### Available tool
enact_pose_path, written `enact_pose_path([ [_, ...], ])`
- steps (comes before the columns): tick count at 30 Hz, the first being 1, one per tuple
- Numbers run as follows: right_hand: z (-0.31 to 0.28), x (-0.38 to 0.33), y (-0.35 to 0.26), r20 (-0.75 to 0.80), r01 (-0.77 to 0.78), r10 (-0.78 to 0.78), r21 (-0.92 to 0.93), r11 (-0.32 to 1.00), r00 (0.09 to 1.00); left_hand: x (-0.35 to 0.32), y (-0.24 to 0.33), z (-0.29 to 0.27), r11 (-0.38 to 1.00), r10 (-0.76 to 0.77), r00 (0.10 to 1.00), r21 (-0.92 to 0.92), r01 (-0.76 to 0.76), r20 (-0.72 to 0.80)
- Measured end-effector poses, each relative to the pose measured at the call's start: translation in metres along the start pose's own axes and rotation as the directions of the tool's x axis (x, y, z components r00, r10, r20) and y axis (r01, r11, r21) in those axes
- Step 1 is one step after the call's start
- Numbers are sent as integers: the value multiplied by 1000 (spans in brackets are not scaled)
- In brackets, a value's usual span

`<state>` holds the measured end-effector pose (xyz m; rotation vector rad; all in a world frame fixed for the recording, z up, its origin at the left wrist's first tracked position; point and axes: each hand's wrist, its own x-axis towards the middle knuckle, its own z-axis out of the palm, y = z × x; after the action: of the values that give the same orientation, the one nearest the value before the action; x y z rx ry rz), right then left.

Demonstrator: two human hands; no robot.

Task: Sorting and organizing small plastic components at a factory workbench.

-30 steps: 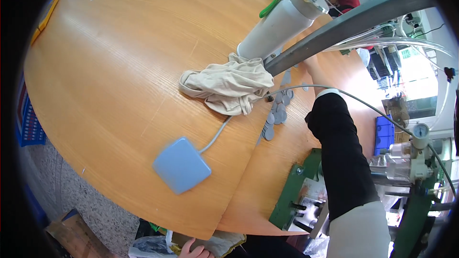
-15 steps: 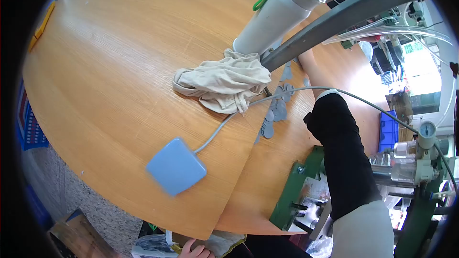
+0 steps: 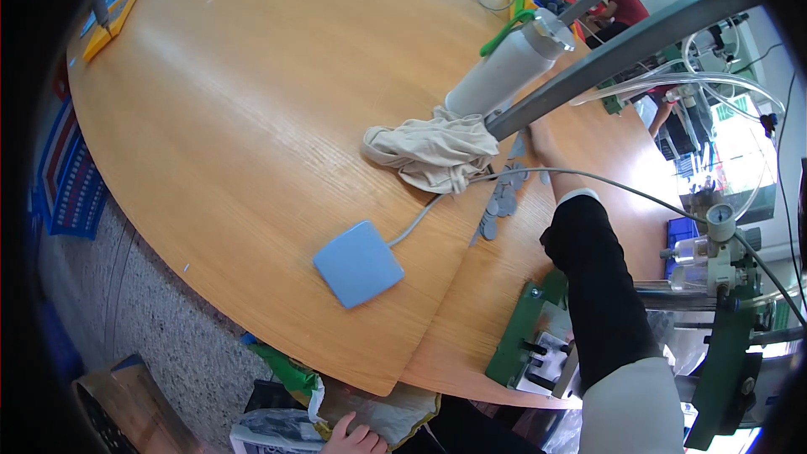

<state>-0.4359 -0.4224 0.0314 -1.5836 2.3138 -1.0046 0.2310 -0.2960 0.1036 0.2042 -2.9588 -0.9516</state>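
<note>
My left hand point(image 3: 357, 437) is at the lower edge, its fingers curled at the open mouth of a green and yellow sack point(image 3: 391, 412) below the table edge. My right arm, in a black sleeve cover, reaches across the table. At its end my right hand point(image 3: 542, 145) is partly behind a grey metal bar point(image 3: 622, 46), and its fingers are hidden. Several flat grey discs point(image 3: 504, 200) lie beside that wrist, some overlapping. A crumpled beige cloth point(image 3: 437, 151) sits to their left, against a white bottle point(image 3: 504, 67) with a green strap.
A blue-grey square pad point(image 3: 359, 264) on a cable lies on the wooden table point(image 3: 252, 118). Under my right forearm stands a green machine base point(image 3: 513, 336); a pressure gauge point(image 3: 720, 215) is at the right. Blue baskets point(image 3: 76, 176) stand left. Another person point(image 3: 626, 8) is far off.
The view has shifted, so the table things appear farther right and more of the sack shows. My right hand stays by the discs and my left hand stays at the sack.
</note>
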Motion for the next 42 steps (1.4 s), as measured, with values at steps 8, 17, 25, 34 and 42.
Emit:
enact_pose_path([
  [8,19,-7,-51,-78,-258,294,308,916,953,2,2,7,1000,-7,998,-9,7,-57],
  [17,37,-66,-87,-114,-214,310,502,838,944,10,14,6,999,33,997,40,-30,-75],
  [25,52,-112,-116,-237,-75,105,131,989,966,-18,30,8,1000,6,995,-2,-6,-98],
  [34,61,-100,-92,-603,-137,104,-10,991,791,-41,38,17,998,-62,991,6,64,-118],
  [42,63,-67,-100,-93,-304,345,299,905,934,-38,30,19,994,-34,999,104,30,39],
])
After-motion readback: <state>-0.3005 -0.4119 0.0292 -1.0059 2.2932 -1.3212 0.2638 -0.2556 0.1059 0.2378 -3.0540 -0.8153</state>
